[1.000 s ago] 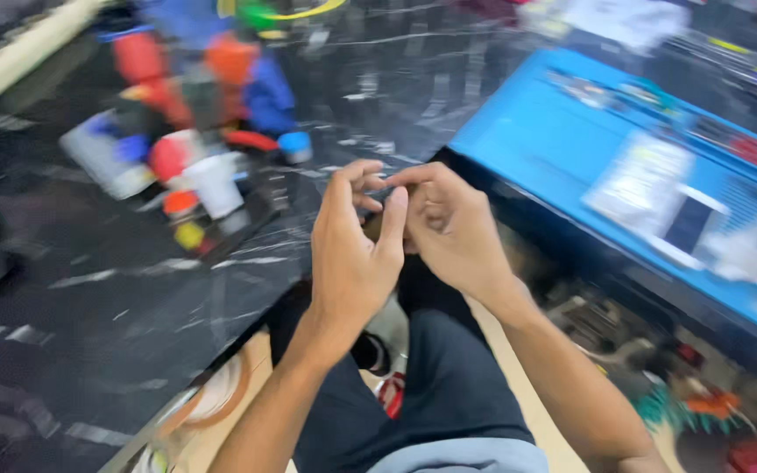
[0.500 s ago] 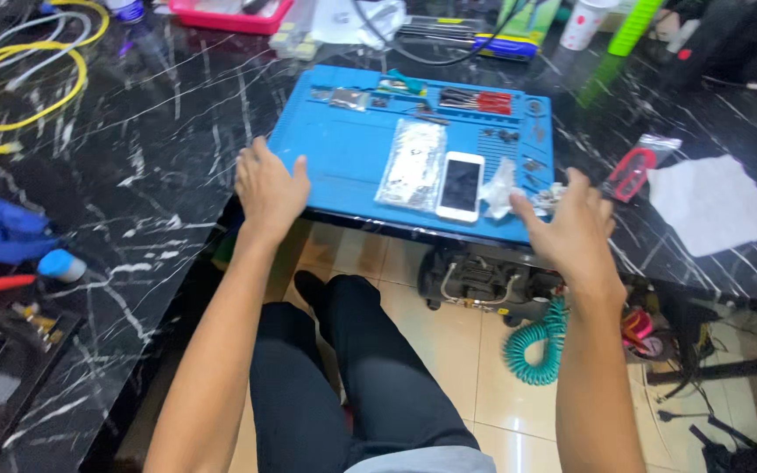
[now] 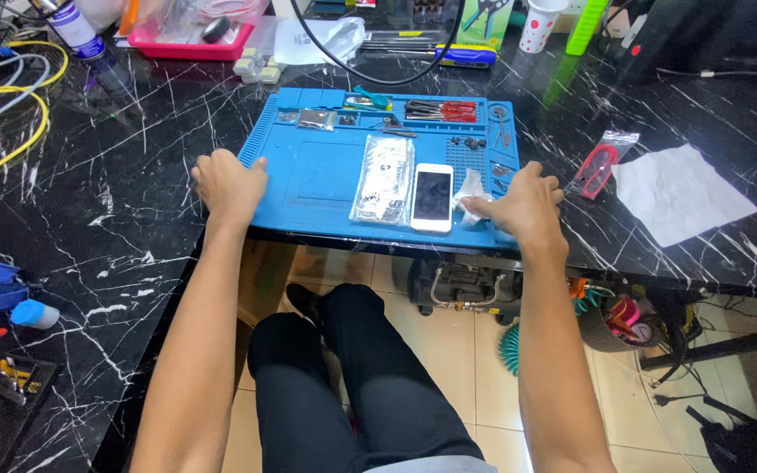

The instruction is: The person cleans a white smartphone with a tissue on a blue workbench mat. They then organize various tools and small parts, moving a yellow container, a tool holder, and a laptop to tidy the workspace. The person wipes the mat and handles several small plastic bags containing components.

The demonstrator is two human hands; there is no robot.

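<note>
— Blue is the mat (image 3: 317, 188); where are the hands on it?

— Left hand (image 3: 228, 184) lies flat on the left edge of the mat, fingers together and bent a little over the border, and it grips nothing. Right hand (image 3: 523, 203) lies at the right edge, palm down. Its fingertips (image 3: 475, 207) touch a small white crumpled cloth (image 3: 470, 188); I cannot tell if they pinch it or only rest on it.

— What is just beside the cloth?

— A white phone (image 3: 432, 197), face up, with a dark screen. It lies just left of the cloth, near the front edge of the mat. Its long axis runs away from the person, toward the back of the table, and the short sides face front and back.

— And the packages?

— Left of the phone, touching or almost touching it, lies a long silver foil pouch (image 3: 383, 188) with a small white label near its far end; it is parallel to the phone. A smaller silver pouch (image 3: 314, 120) lies at the back left of the mat. To the right of the mat, on the black marble table (image 3: 89, 210), there is a clear plastic bag (image 3: 602, 162) with a red thing inside, and next to it a white sheet of paper (image 3: 681, 193).

— Something more at the back?

— Red-handled tools (image 3: 440, 109) in the back tray of the mat, a pink tray (image 3: 190, 45) and a white cup with red dots (image 3: 541, 26). Yellow cables (image 3: 10, 123) lie at far left.
</note>
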